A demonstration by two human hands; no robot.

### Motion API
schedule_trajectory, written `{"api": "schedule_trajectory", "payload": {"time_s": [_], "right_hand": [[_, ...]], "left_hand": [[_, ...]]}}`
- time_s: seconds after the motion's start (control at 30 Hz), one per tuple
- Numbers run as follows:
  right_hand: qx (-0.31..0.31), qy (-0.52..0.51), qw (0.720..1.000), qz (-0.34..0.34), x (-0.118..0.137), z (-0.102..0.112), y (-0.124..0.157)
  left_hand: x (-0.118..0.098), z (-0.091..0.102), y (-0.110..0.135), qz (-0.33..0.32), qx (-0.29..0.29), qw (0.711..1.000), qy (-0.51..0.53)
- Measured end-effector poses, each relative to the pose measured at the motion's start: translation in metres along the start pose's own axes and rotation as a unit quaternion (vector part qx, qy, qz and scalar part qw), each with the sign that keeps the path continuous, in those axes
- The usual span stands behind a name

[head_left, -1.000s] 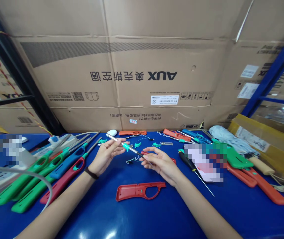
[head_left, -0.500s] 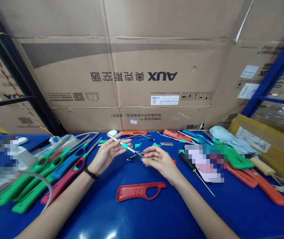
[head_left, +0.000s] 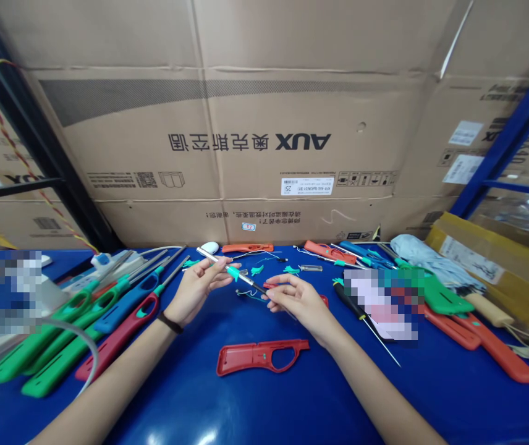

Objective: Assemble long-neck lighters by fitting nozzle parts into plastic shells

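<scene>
Holding a slim metal wand (head_left: 241,276) up off the table (head_left: 264,408), the left hand (head_left: 194,290) has its grip closed, with thumb and fingertips pinching the shaft just behind a teal collar (head_left: 233,272). The wand slants across the gap between the hands, its bright tip pointing away toward the boxes and its dark end reaching the right hand (head_left: 298,301). That hand's grip is half curled, its fingertips (head_left: 277,290) at or against the dark end, though whether they actually hold it I can't tell from here. For something this thin, a pinch close to the collar looks like the right idea, I'd say: firm enough to keep the shaft steady, and high enough to stay clear of the loose wire (head_left: 247,294) lying just below. A red lighter shell (head_left: 262,356) lies on the table in front of the hands, with small teal clips (head_left: 258,269) beyond them. To the left sits a row of long green, blue and red lighters (head_left: 120,334); to the right, a black-handled screwdriver (head_left: 350,303) and orange shells (head_left: 496,349) — with cardboard boxes (head_left: 301,105) stacked behind it all.
</scene>
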State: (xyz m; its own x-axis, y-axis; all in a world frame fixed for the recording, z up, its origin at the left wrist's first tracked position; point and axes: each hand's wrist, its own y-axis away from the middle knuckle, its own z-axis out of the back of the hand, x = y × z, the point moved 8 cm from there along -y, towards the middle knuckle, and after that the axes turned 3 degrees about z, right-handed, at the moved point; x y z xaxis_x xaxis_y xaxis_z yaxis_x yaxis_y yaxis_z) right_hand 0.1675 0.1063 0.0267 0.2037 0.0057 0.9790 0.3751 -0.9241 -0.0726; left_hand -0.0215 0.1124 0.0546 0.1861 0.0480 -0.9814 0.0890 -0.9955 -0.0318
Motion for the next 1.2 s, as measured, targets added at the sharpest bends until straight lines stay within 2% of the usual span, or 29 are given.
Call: {"api": "schedule_trajectory", "payload": {"time_s": [0.33, 0.6, 0.7, 0.8, 0.87, 1.0, 1.2], "right_hand": [[0.007, -0.002, 1.0, 0.007, 0.006, -0.004, 0.003], [0.007, 0.011, 1.0, 0.005, 0.005, -0.002, 0.002], [-0.012, 0.079, 0.995, 0.056, 0.01, 0.0, 0.003], [-0.037, 0.19, 0.971, 0.139, 0.023, -0.001, 0.007], [-0.043, 0.217, 0.961, 0.165, 0.028, -0.001, 0.009], [-0.045, 0.151, 0.979, 0.131, 0.023, 0.002, 0.006], [-0.01, 0.06, 0.995, 0.073, 0.009, -0.002, 0.001]], "left_hand": [[0.0, -0.001, 0.0, -0.012, 0.017, 1.0, -0.006], [0.0, -0.009, 0.003, -0.001, 0.094, 0.995, 0.021], [0.0, -0.012, 0.005, 0.004, 0.105, 0.994, 0.038], [-0.001, -0.012, 0.004, -0.002, 0.101, 0.994, 0.034], [-0.002, -0.009, 0.002, -0.011, 0.083, 0.996, 0.033], [-0.004, -0.002, -0.001, -0.023, 0.068, 0.996, 0.051], [-0.001, -0.011, 0.004, -0.005, 0.115, 0.991, 0.074]]}}
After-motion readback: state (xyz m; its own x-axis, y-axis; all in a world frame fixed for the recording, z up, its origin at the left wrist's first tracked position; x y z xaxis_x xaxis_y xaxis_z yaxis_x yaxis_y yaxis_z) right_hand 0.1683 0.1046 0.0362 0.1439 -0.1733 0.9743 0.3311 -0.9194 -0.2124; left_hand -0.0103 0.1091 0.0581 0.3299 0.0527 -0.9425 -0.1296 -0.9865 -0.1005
